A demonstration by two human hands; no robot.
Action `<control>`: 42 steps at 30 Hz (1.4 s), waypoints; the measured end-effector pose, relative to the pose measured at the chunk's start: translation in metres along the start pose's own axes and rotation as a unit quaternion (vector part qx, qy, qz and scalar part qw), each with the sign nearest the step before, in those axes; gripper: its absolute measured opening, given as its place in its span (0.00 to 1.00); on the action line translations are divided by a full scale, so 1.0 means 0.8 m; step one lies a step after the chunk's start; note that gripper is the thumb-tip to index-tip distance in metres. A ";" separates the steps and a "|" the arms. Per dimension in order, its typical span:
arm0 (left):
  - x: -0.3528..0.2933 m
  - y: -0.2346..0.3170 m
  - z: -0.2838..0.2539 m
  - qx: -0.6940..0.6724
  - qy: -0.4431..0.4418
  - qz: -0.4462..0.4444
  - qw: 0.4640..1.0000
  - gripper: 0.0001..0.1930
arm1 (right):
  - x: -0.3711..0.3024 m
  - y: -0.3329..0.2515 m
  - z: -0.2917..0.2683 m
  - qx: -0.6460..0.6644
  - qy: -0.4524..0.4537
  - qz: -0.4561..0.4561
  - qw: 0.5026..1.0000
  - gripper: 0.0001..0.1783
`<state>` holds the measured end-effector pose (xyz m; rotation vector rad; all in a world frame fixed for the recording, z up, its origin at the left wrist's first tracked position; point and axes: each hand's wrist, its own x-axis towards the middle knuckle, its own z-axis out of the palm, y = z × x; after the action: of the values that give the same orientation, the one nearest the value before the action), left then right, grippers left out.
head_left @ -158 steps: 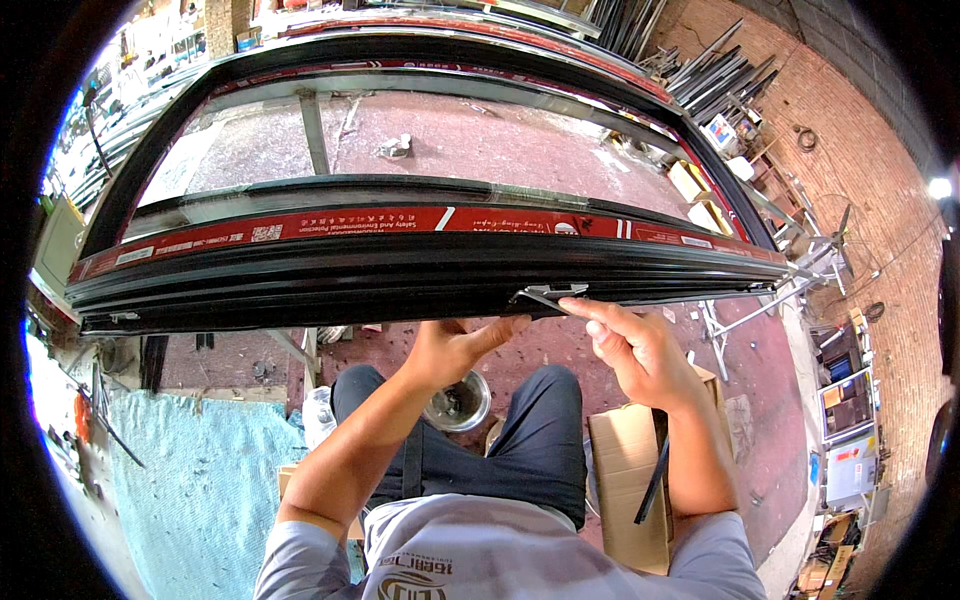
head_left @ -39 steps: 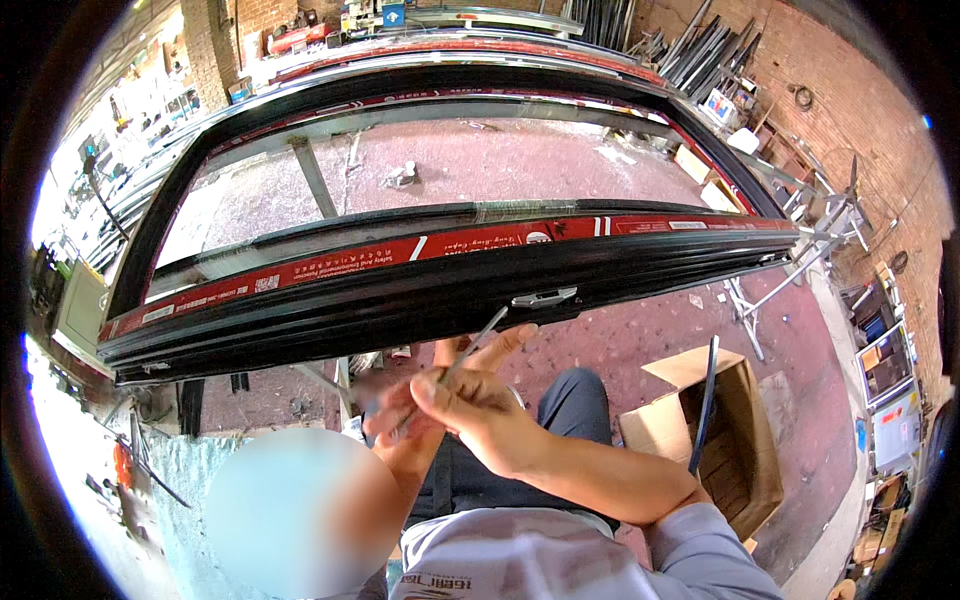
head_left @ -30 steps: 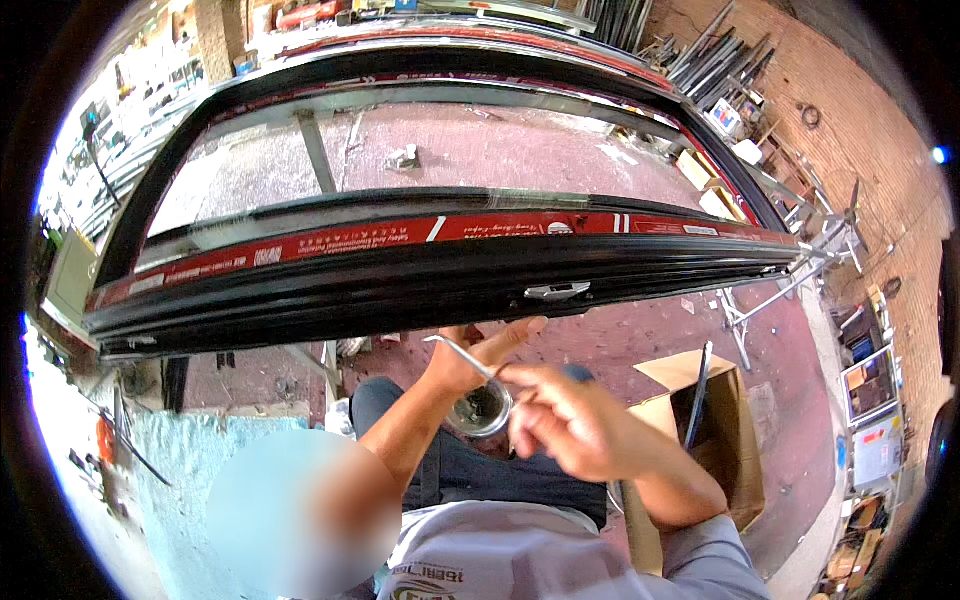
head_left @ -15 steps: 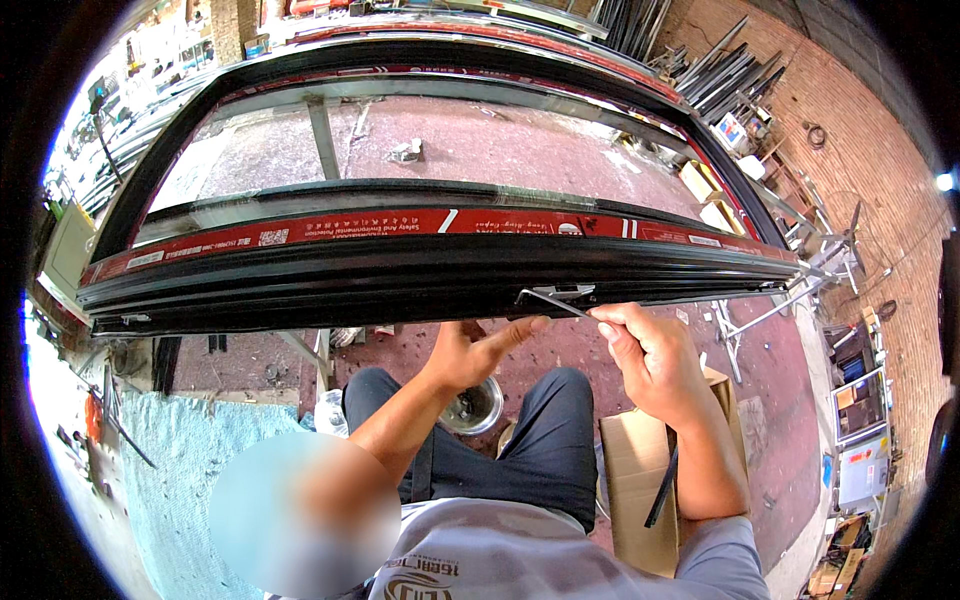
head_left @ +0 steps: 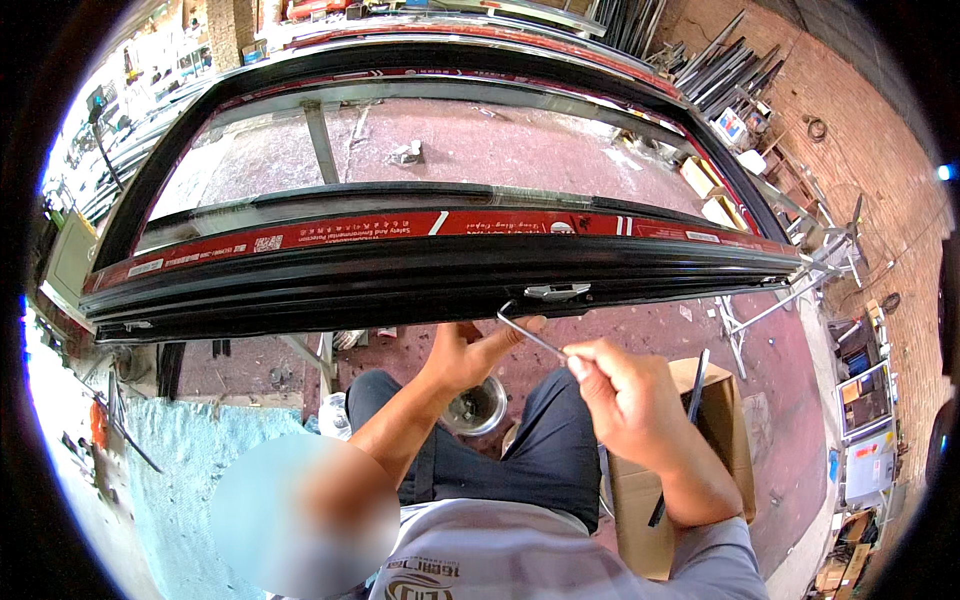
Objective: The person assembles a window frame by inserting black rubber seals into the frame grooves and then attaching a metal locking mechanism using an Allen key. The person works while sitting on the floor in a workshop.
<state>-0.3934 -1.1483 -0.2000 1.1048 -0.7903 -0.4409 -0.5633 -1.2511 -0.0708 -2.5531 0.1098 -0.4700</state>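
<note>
A black window frame (head_left: 380,285) with red protective film (head_left: 340,240) lies across in front of me. Set in its near side is a small silver metal fitting (head_left: 558,292). My right hand (head_left: 630,400) is closed on the long arm of an L-shaped hex key (head_left: 530,335). The key's bent short end is at the lower edge of the profile, just left of the fitting. My left hand (head_left: 465,355) is at the underside of the frame, its thumb stretched out to the right towards the key. Its fingertips are partly hidden by the profile.
Metal stand legs (head_left: 740,320) show under the frame's right end. Between my knees is a round metal bowl (head_left: 490,410). An open cardboard box (head_left: 640,510) with a black strip stands at my right. A light blue mat (head_left: 180,450) lies at left. Profiles (head_left: 720,75) lean by the brick wall.
My right hand has come down and towards me with the hex key. The key's bent end has moved off the silver fitting, down and left. My left hand has barely moved.
</note>
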 end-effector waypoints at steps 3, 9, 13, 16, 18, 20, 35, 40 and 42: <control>0.002 0.002 0.001 0.014 0.010 0.034 0.999 0.14 | 0.006 0.010 -0.009 0.048 0.011 0.031 0.998 0.09; 0.001 0.010 0.005 0.013 0.016 0.001 1.000 0.15 | 0.011 0.041 -0.018 0.094 -0.004 0.061 0.994 0.10; 0.001 0.004 0.003 0.004 0.019 -0.003 1.000 0.16 | 0.019 0.051 -0.017 0.116 -0.020 0.069 0.991 0.10; 0.000 0.005 0.004 0.007 0.021 -0.018 1.000 0.17 | 0.022 0.058 -0.015 0.086 0.001 0.037 0.996 0.11; 0.000 0.010 0.006 0.012 0.020 -0.033 0.999 0.17 | 0.023 0.060 -0.017 0.048 0.017 0.007 0.999 0.11; 0.001 0.014 0.008 0.004 0.021 -0.045 0.999 0.18 | 0.024 0.060 -0.021 0.002 0.024 -0.023 0.999 0.09; 0.015 0.048 0.038 -0.158 0.032 -0.037 0.986 0.20 | 0.003 0.016 -0.009 0.096 -0.019 0.178 0.979 0.14; 0.008 0.046 0.000 -0.101 -0.081 -0.059 0.990 0.19 | 0.012 0.019 -0.022 0.398 -0.151 0.275 0.862 0.20; 0.005 0.038 -0.018 -0.084 -0.155 -0.062 0.982 0.21 | 0.000 0.056 -0.001 0.543 -0.136 0.270 0.784 0.21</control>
<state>-0.3819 -1.1296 -0.1744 0.9422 -0.9398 -0.7840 -0.5629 -1.2893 -0.0938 -1.3176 0.3390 0.0918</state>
